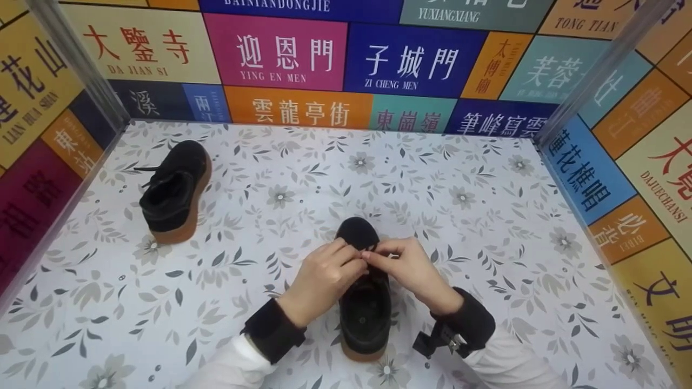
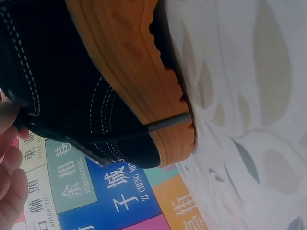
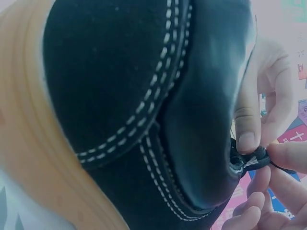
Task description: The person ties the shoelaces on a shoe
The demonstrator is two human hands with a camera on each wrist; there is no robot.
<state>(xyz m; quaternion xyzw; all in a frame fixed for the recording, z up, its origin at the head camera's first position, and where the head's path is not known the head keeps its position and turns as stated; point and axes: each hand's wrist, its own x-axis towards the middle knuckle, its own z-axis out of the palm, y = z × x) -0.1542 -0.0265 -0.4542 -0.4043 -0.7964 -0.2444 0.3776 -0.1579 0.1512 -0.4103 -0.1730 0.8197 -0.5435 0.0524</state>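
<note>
A black shoe (image 1: 363, 337) with a tan sole stands on the table, toe pointing away, and both hands meet over its lacing. My left hand (image 1: 321, 273) pinches the shoelace (image 3: 257, 160) between thumb and fingers. From the other side, my right hand (image 1: 416, 270) also pinches it, the fingertips of both hands almost touching. In the left wrist view a loose lace end (image 2: 165, 123) hangs down the shoe's side, across the sole's edge. White stitching runs along the dark upper. In the head view the fingers hide most of the lacing.
A second black shoe (image 1: 175, 189) stands at the back left, its lace sticking out to the left. The table (image 1: 259, 237) has a white leaf-and-flower cover. Colourful panels with lettering (image 1: 286, 54) wall the back and both sides.
</note>
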